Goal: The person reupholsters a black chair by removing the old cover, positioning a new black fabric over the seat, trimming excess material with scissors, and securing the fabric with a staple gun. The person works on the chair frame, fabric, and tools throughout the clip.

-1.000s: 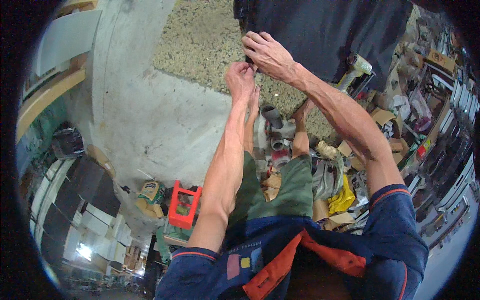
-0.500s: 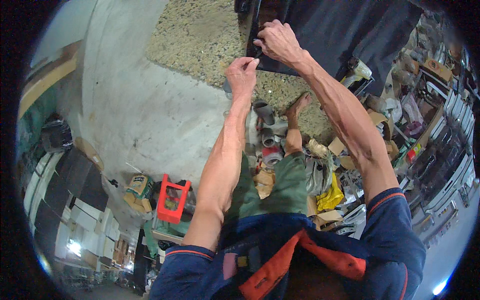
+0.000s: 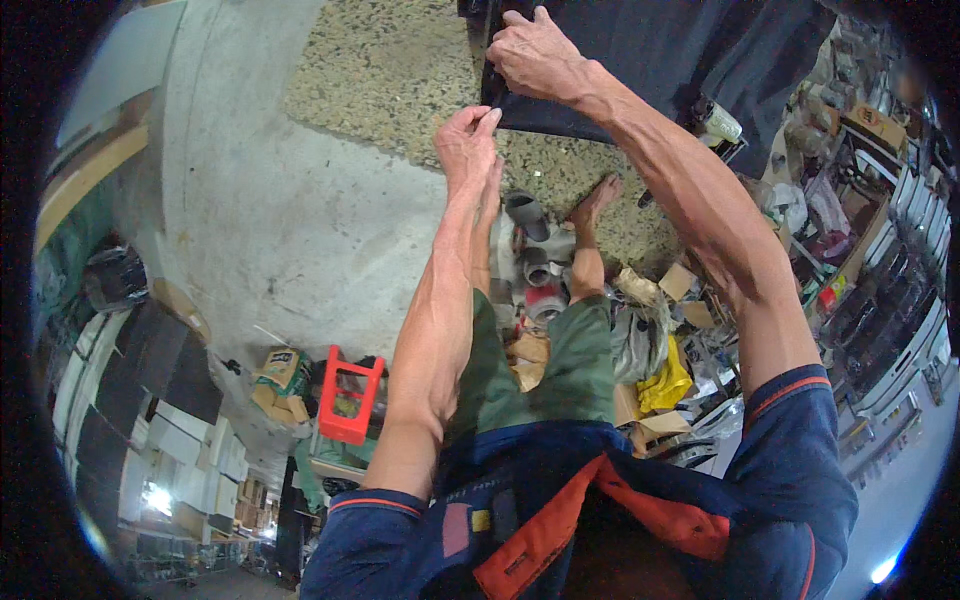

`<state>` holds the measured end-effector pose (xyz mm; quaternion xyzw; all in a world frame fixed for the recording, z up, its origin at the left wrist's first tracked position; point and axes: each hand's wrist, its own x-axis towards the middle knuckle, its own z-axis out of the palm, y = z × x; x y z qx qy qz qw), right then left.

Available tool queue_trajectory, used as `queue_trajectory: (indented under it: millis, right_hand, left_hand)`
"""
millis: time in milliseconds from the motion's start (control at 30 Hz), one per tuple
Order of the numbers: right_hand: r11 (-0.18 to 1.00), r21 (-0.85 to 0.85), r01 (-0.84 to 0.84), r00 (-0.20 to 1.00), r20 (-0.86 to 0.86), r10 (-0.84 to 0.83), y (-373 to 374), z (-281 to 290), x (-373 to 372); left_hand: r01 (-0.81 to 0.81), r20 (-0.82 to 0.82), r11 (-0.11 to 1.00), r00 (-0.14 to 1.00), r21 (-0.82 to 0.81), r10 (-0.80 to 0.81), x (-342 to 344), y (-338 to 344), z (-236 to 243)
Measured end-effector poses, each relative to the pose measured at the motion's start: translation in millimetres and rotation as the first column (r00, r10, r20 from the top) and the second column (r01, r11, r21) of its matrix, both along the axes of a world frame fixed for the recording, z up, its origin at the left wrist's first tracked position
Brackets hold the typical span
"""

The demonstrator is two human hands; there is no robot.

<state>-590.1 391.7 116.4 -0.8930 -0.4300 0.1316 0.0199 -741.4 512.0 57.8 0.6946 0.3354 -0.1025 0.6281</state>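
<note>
A large black sheet (image 3: 640,60) lies across the speckled foam-like mat (image 3: 385,85) at the top of the view. At its left edge my right hand (image 3: 535,58) is closed, fingers curled over the dark border. Just below and to the left, my left hand (image 3: 466,148) is closed in a pinch, thumb against forefinger, by the sheet's near-left corner. What the left fingertips hold is too small and dark to make out. A pale yellow and white tool (image 3: 718,124) rests by the sheet's near edge, right of my hands.
Grey tubes (image 3: 527,217) stand between my legs. A red plastic stool (image 3: 350,395) is at lower left, beside a paper sack (image 3: 282,370). Cardboard, a yellow bag (image 3: 664,380) and metal strips (image 3: 900,260) clutter the right side. Bare concrete floor (image 3: 270,190) spreads to the left.
Both hands have shifted slightly to the left, and the right hand has also moved up along the sheet's edge. A wider gap now separates the hands.
</note>
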Motion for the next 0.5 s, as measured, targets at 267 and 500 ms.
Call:
queue_trajectory:
  millis: [267, 500]
  right_hand:
    - [0.483, 0.737, 0.472, 0.81, -0.147, -0.567, -39.8, 39.4, -34.7]
    - [-0.008, 0.159, 0.987, -0.055, 0.296, -0.954, -199.4, 7.7, -153.2]
  left_hand:
    - [-0.058, 0.057, 0.994, 0.997, 0.088, 0.053, -1.7, -5.7, 5.6]
    - [-0.08, 0.009, 0.989, 0.997, 0.12, 0.08, -0.7, -6.2, 4.6]
